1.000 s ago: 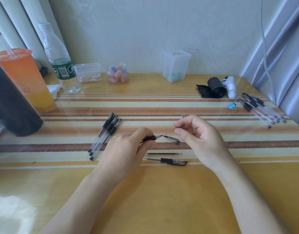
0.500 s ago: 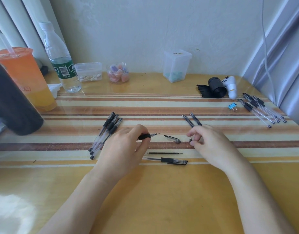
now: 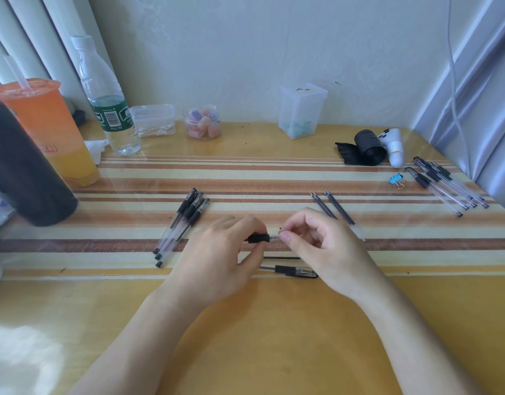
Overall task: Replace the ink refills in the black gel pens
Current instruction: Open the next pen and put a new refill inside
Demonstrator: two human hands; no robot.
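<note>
- Gel pen in work (image 3: pixel 258 238): held just above the table's striped band, at centre; black rubber grip and a short clear stretch show between the two hands, the rest of the barrel hidden in the left palm.
- Left hand (image 3: pixel 217 260): closed round the pen barrel, thumb and forefinger pinching the black grip.
- Right hand (image 3: pixel 322 246): thumb and forefinger pinched together at the pen's front end, on a small piece too tiny to identify; other fingers curled.
- Loose refill (image 3: pixel 282 258): thin dark rod lying flat just beneath the hands, partly covered by them.
- Pen cap and section (image 3: pixel 291 271): black clip cap with a clear length, lying near the loose refill, towards the person.
- Spare refills (image 3: pixel 335 212): two or three dark rods lying slantwise, behind the right hand, their near ends hidden by it.
- Pen group, left (image 3: pixel 183 226): capped black gel pens bunched side by side, slanted, beside the left hand.
- Pen group, right (image 3: pixel 445 186): further black pens laid together near the table's right edge.
- Blue binder clip (image 3: pixel 396 180): just left of the right-hand pen group.
- Table (image 3: pixel 274 337): yellow wood with brown and cream stripes.
- Back row: orange drink cup (image 3: pixel 46 129), water bottle (image 3: pixel 106 101), clear tubs, black roll (image 3: pixel 369 148).
</note>
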